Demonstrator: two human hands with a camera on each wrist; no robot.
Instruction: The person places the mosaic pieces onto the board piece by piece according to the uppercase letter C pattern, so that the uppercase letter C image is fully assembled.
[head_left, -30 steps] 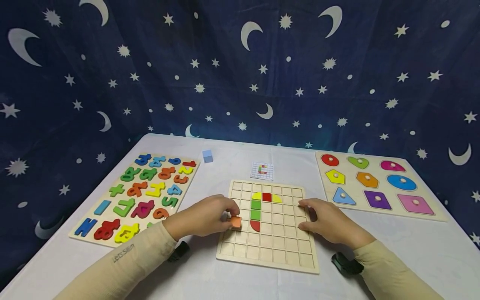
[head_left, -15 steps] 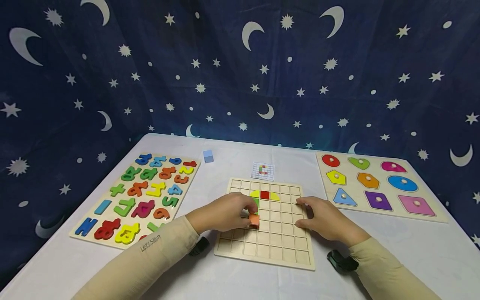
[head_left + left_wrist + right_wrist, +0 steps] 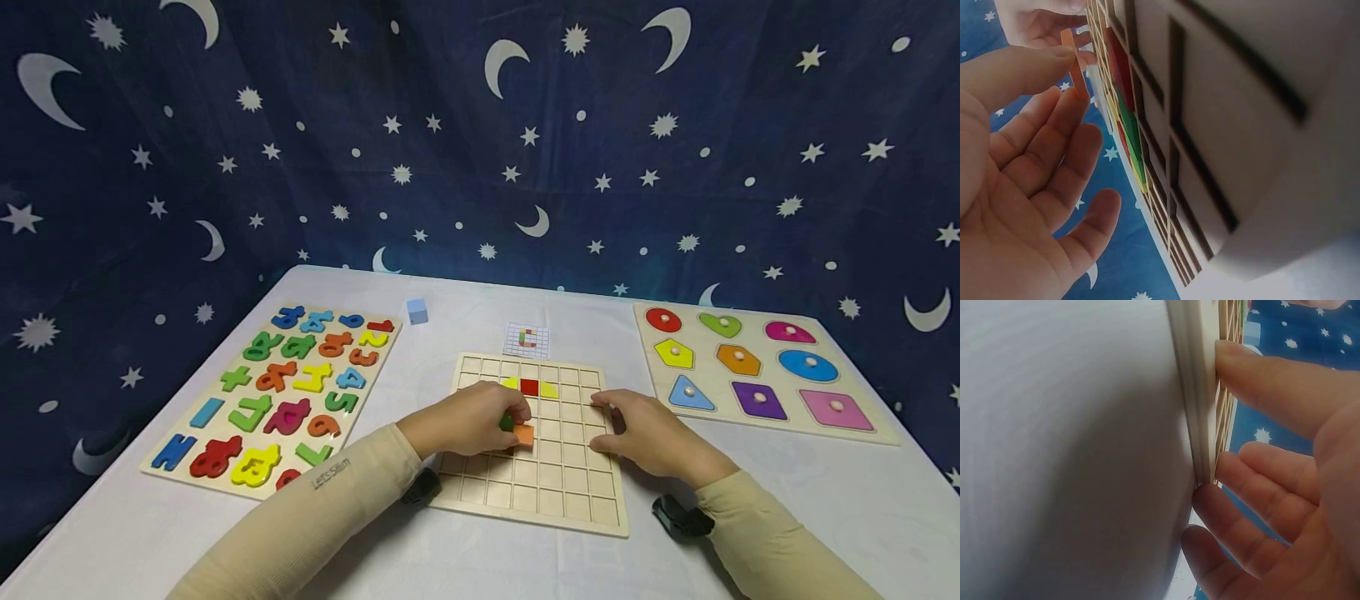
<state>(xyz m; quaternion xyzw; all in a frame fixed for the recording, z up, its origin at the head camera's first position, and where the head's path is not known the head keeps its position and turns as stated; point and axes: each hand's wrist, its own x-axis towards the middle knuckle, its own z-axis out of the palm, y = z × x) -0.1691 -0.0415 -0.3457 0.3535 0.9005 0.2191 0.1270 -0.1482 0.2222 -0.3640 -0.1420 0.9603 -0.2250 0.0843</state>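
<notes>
My left hand pinches an orange square tile between thumb and fingertips, over the middle of a wooden grid board. In the left wrist view the tile is edge-on, with a gap between it and the board. A red square tile sits between two yellow pieces near the board's far side. Below them, green tiles and a red piece are mostly hidden by the left hand; the left wrist view shows green and red. Thumb and fingertips of my right hand touch the board's right edge.
A small card with a coloured grid pattern lies behind the board. A number puzzle is at left, a knobbed shape puzzle at right. A blue cube stands at the back. A starry cloth hangs behind the table.
My left hand has carried the orange tile rightward, from the board's left side to over its middle, covering the green and red pieces. The right hand stays at the board's right edge.
</notes>
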